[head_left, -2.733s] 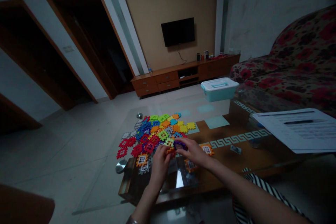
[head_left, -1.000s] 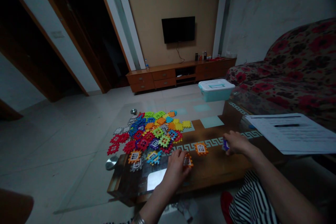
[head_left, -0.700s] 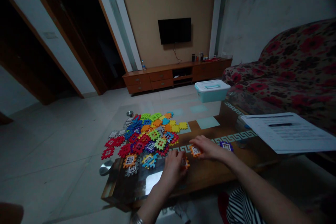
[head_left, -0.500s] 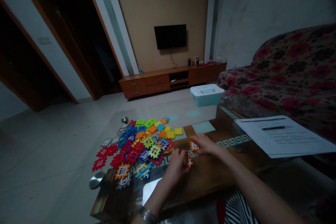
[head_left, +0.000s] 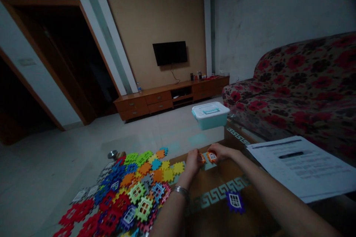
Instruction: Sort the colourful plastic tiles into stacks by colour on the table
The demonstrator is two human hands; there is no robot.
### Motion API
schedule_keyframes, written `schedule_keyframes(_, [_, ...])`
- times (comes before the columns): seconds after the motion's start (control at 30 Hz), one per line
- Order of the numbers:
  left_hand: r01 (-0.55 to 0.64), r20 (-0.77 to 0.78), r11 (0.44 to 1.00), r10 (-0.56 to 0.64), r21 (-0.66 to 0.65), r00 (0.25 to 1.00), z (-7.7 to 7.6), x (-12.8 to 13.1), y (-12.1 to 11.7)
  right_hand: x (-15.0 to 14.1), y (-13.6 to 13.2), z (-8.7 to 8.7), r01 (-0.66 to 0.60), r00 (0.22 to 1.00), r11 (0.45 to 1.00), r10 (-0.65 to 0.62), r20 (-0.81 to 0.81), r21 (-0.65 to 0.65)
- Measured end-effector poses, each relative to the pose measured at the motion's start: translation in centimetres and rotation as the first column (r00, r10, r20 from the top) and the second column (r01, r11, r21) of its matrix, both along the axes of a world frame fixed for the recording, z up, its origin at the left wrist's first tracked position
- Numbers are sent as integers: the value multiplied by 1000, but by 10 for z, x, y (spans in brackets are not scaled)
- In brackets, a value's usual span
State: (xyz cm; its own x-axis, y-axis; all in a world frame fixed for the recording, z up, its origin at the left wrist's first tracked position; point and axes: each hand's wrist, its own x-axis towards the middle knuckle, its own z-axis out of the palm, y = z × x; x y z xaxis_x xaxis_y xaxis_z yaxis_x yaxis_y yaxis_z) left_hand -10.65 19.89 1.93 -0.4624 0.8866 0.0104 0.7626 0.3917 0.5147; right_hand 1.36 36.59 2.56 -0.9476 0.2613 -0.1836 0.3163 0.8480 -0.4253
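My left hand (head_left: 192, 162) is closed around an orange notched plastic building piece (head_left: 201, 158), pinched at the fingertips. Opposite it, my right hand (head_left: 219, 152) pinches another orange building piece (head_left: 211, 156) with a white window pattern. The two pieces are held edge toward edge with a narrow gap between them, above the glass table. Near my right forearm lies a purple building piece (head_left: 235, 200) with a white window. Left of my left arm spreads a heap of building pieces (head_left: 144, 189) in red, blue, green, yellow, orange and grey.
Papers with a dark pen (head_left: 292, 154) lie at the table's right. A teal box with a white lid (head_left: 210, 115) stands at the far end. Beyond are a floral sofa (head_left: 294, 92), a wooden TV cabinet (head_left: 158, 100) and a wall television (head_left: 170, 53).
Both hands have moved forward over the table, bringing the orange pieces closer together. The view has shifted, and the purple piece now shows near my right forearm.
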Motion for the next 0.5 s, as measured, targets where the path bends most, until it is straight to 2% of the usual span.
schedule_keyframes(0.1, [-3, 23, 1000, 2, 17, 1000, -4, -10, 12, -22, 9, -3, -7, 999, 1000, 6, 50, 9])
schedule_keyframes(0.23, [-10, 23, 1000, 10, 9, 1000, -5, -16, 13, -41, 16, -7, -27, 999, 999, 25, 48, 40])
schedule_keyframes(0.4, [-12, 10, 999, 12, -33, 1000, -3, -13, 10, -44, 16, -10, -18, 997, 999, 15, 76, 42])
schedule_keyframes(0.5, [-18, 6, 998, 19, -57, 1000, 3, -8, 10, -41, 10, 1, -24, 995, 996, 16, 98, 81])
